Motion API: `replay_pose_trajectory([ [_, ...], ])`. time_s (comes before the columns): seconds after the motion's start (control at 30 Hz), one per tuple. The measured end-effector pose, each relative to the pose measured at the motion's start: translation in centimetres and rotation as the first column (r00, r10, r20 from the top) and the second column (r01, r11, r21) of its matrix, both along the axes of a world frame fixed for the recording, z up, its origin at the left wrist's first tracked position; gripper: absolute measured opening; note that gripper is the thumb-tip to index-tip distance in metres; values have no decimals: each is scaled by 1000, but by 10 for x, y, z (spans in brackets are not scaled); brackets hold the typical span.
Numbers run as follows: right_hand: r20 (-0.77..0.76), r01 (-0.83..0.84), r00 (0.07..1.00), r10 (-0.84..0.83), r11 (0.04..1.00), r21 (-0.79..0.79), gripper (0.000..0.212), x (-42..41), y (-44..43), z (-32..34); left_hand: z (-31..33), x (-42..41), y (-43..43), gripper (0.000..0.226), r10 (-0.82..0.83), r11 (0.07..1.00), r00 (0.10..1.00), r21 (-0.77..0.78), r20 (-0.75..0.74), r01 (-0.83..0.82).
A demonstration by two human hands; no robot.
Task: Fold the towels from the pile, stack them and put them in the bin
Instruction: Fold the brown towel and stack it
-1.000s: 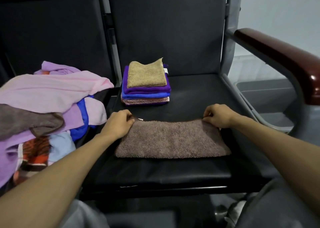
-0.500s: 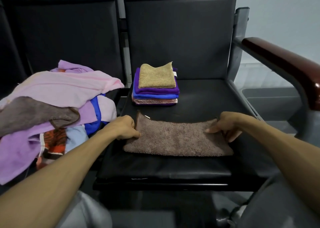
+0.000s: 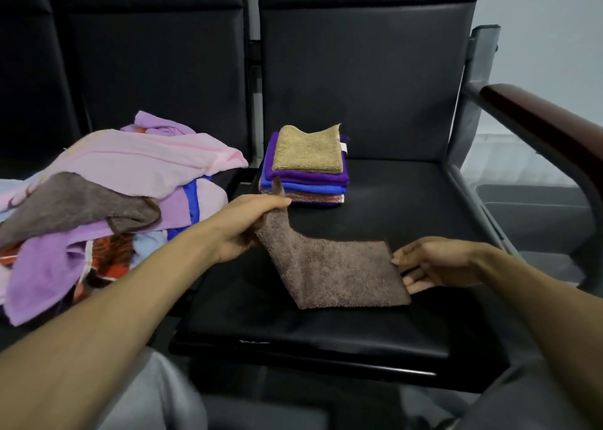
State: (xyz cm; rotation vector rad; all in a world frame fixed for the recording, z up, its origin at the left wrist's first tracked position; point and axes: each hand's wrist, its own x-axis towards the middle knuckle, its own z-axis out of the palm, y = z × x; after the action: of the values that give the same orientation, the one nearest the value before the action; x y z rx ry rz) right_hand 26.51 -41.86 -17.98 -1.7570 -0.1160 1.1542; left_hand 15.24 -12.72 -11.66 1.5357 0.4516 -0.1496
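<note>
A brown towel (image 3: 332,273), folded to a strip, lies on the black chair seat (image 3: 326,328). My left hand (image 3: 251,224) pinches its left end and holds it lifted off the seat. My right hand (image 3: 430,263) pinches the towel's right edge, thumb on top and fingers under it, low on the seat. Behind them stands a stack of folded towels (image 3: 306,168): tan on top, then purple, blue and a pinkish one. A loose pile of towels (image 3: 107,194), pink, lilac, brown, blue and orange, fills the seat to the left.
The chair's backrest (image 3: 359,70) rises behind the stack. A dark red armrest (image 3: 548,132) on a grey frame runs along the right. Beyond it, low at the right, sits a grey bin (image 3: 535,214). My knees are at the bottom edge.
My left hand has lifted the towel's left end up and toward the right. My right hand has slid down to the towel's right edge. The camera view has shifted left.
</note>
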Motion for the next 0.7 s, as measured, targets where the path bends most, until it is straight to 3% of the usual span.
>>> replay_pose_trajectory([
  [0.1, 19, -8, 1000, 8, 1000, 16, 23, 1, -1, -3, -5, 13, -33, 24, -55, 993, 998, 103, -5, 55],
  [0.23, 29, -7, 1000, 6, 1000, 12, 20, 5, -2, -7, -24, 35, -80, 21, -135, 955, 988, 256, -81, 152],
  [0.43, 29, -7, 1000, 7, 1000, 8, 20, 8, 0, -10, -57, 46, -132, 23, -240, 811, 956, 506, -172, 294],
  [0.5, 35, -19, 999, 19, 1000, -1, 21, 6, 0, -10, -60, 45, -139, 25, -264, 788, 945, 522, -191, 326],
  [0.63, 31, -25, 999, 26, 999, -24, 28, 3, 1, -3, -54, 43, -129, 26, -349, 858, 922, 340, -167, 386],
  [0.7, 38, 1, 999, 2, 998, -68, 35, -1, 7, 4, -50, 41, -113, 21, -386, 850, 915, 340, -115, 402],
])
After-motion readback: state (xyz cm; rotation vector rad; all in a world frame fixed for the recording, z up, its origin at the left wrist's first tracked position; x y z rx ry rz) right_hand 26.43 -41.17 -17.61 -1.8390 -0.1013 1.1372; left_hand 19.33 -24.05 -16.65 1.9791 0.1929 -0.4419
